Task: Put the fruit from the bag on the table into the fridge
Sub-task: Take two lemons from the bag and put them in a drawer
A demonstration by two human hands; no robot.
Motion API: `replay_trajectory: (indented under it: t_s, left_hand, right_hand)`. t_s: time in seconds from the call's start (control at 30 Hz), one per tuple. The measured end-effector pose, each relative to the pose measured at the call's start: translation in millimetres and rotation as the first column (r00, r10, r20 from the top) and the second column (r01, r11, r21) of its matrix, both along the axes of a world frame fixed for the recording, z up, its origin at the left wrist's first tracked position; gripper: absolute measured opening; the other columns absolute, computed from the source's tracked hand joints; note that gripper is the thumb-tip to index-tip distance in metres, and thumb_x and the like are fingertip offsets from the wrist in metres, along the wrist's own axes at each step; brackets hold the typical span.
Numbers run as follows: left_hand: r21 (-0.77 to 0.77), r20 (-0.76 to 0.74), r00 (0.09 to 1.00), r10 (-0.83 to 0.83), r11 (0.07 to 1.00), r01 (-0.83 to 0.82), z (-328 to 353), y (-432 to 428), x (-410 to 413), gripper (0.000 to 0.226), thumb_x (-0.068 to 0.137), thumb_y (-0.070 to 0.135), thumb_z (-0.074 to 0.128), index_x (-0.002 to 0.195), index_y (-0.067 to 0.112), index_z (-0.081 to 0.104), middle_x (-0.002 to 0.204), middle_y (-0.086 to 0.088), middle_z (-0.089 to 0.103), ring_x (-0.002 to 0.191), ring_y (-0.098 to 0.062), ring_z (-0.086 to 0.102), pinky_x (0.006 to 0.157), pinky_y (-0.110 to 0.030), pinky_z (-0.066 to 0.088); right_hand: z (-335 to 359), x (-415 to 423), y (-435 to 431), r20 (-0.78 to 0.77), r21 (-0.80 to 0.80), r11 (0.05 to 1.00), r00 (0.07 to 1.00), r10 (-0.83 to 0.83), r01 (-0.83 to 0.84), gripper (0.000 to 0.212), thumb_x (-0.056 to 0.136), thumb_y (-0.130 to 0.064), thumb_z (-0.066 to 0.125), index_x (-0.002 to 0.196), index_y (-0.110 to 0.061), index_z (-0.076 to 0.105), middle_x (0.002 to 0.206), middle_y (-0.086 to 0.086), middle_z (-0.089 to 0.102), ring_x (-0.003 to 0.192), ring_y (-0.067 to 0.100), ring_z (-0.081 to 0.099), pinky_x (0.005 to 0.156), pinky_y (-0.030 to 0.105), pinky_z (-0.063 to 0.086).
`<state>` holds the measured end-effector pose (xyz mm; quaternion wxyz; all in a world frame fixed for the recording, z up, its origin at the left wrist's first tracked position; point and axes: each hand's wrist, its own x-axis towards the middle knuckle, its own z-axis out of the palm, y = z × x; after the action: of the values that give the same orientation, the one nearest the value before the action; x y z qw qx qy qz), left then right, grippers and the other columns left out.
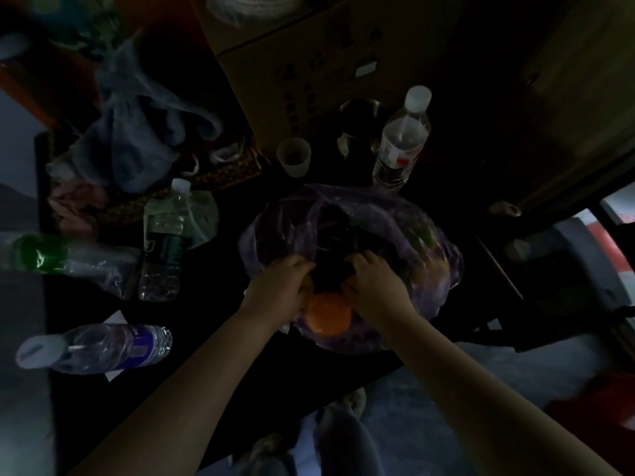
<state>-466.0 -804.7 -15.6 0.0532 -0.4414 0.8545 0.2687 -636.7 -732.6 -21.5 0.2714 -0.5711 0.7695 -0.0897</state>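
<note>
A translucent purple plastic bag (395, 214) sits on the dark table (213, 331), its mouth pulled apart toward me. An orange (328, 316) shows at the bag's near side, between my wrists. More fruit, greenish and yellowish, shows dimly through the bag's right wall (427, 240). My left hand (280, 278) grips the bag's left rim with curled fingers. My right hand (372, 276) grips the rim on the right, fingers curled into the opening. The scene is dark and the bag's inside is mostly black. No fridge is in view.
Water bottles stand and lie around: one upright behind the bag (402, 142), one left of it (165, 242), one lying at the near left (99, 348). A small cup (293, 156), a cardboard box (309, 63) and a blue-grey bag (137, 139) crowd the back.
</note>
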Motion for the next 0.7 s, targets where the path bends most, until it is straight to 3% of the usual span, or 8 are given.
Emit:
replay_trajectory:
  t_s: [0.13, 0.37, 0.7]
  left_hand:
    - [-0.016, 0.04, 0.999, 0.028, 1.0, -0.027, -4, 16, 13, 0.061, 0.083, 0.027, 0.065, 0.139, 0.027, 0.041, 0.14, 0.008, 0.036, 0.126, -0.019, 0.042, 0.092, -0.043, 0.046]
    - [-0.071, 0.057, 0.996, 0.068, 0.995, -0.064, -23, 32, 19, 0.073, 0.08, 0.026, 0.07, 0.142, 0.02, 0.034, 0.144, 0.001, 0.034, 0.127, -0.024, 0.043, 0.095, -0.034, 0.041]
    - [-0.032, 0.03, 0.994, 0.105, 0.994, -0.104, -29, 31, 12, 0.063, 0.084, 0.013, 0.063, 0.141, 0.016, 0.036, 0.143, -0.006, 0.038, 0.125, -0.031, 0.044, 0.097, -0.041, 0.04]
  right_hand:
    - [-8, 5, 14, -0.024, -0.013, 1.0, 1.0, 0.013, -0.013, 0.058, 0.086, -0.028, 0.062, 0.137, -0.018, 0.037, 0.134, 0.002, 0.041, 0.127, 0.023, 0.037, 0.082, 0.034, 0.046]
    - [-14, 5, 33, -0.035, -0.01, 0.999, 0.998, -0.045, 0.044, 0.064, 0.081, -0.017, 0.065, 0.137, -0.019, 0.035, 0.138, 0.001, 0.037, 0.128, 0.024, 0.034, 0.088, 0.037, 0.046]
    - [-22, 11, 38, -0.068, 0.013, 0.999, 0.997, -0.031, 0.032, 0.06, 0.083, -0.018, 0.061, 0.136, -0.018, 0.033, 0.132, 0.001, 0.041, 0.121, 0.021, 0.039, 0.082, 0.032, 0.046]
